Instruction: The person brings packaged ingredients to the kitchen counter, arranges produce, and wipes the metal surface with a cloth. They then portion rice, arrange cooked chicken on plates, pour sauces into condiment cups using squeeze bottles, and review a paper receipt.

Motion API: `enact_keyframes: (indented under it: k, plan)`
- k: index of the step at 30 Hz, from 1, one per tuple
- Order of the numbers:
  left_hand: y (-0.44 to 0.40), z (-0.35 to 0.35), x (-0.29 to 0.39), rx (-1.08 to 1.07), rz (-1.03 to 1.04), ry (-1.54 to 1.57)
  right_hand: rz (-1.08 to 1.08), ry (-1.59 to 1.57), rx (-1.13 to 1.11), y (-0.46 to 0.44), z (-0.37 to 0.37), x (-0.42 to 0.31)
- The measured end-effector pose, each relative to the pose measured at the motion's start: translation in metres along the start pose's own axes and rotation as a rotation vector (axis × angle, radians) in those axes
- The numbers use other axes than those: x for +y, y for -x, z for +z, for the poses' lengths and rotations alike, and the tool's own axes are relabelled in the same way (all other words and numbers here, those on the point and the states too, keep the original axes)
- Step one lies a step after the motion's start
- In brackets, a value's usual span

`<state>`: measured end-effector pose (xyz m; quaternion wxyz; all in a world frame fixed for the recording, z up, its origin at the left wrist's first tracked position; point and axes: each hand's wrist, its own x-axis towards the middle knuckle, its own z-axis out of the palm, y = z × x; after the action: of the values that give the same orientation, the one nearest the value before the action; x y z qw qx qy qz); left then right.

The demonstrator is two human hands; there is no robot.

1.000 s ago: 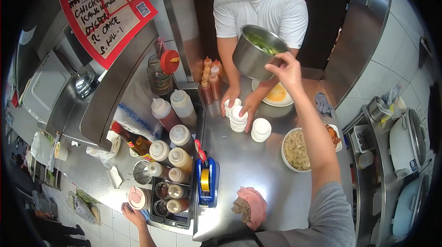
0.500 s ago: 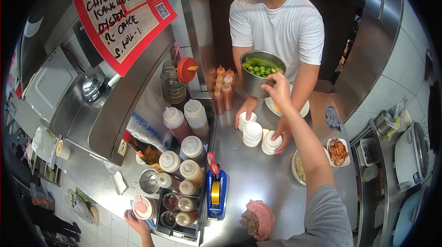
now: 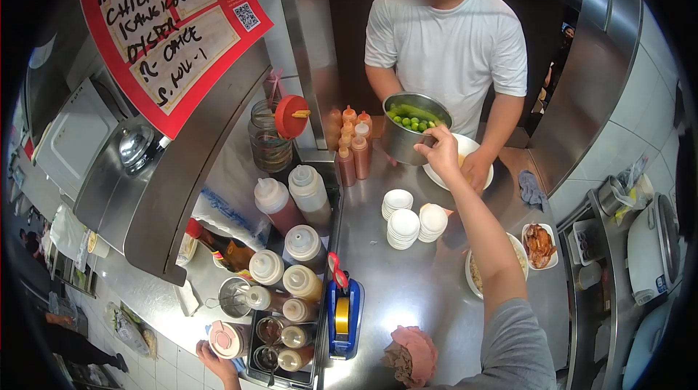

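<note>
My right hand (image 3: 440, 149) pinches the rim of a steel pot (image 3: 416, 128) of small green citrus fruits, held above the steel counter (image 3: 363, 274). Low on the left, my left hand (image 3: 215, 362) rests against the pink-lidded container (image 3: 227, 339), its fingers partly hidden. Below the pot stand stacks of small white dishes (image 3: 403, 227). Behind it, a co-worker in a white shirt (image 3: 454, 48) has one hand at a white plate (image 3: 465, 146); the other hand is mostly hidden by the pot.
Squeeze bottles (image 3: 302, 244) fill a black tray left of a blue tape dispenser (image 3: 345, 317). A pink cloth (image 3: 413, 355) lies near the front edge. On the right are a rice bowl (image 3: 476, 277) and a meat dish (image 3: 539, 246). A red-bordered sheet (image 3: 174, 34) hangs at upper left.
The pot has tilted less and come lower in my right hand. The co-worker's hands have left the white dish stacks, one now at the plate. My left hand stays by the container.
</note>
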<state>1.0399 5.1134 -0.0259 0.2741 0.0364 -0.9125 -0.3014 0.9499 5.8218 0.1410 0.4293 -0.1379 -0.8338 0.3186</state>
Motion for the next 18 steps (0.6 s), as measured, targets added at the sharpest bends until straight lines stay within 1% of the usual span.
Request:
enact_keyframes:
  k: [2, 5, 8, 11, 15, 18]
  plan:
    - [0.001, -0.001, -0.001, -0.020, -0.016, -0.010, -0.004, 0.011, -0.004, 0.001, 0.004, 0.002]
    - [0.001, 0.001, 0.000, 0.004, -0.021, 0.040, 0.020, 0.010, -0.022, 0.004, 0.012, 0.005]
    - [0.001, 0.002, -0.004, 0.017, 0.018, -0.019, 0.001, 0.033, -0.042, 0.010, 0.024, 0.014]
    - [0.001, 0.001, -0.003, -0.009, -0.020, -0.044, 0.113, -0.084, -0.062, 0.018, 0.037, 0.029]
    - [0.000, 0.002, -0.010, -0.002, -0.004, -0.056, 0.155, -0.057, -0.037, 0.012, 0.052, 0.043]
    - [0.002, 0.004, -0.017, 0.014, 0.040, -0.076, 0.075, -0.018, -0.102, 0.006, 0.064, 0.058]
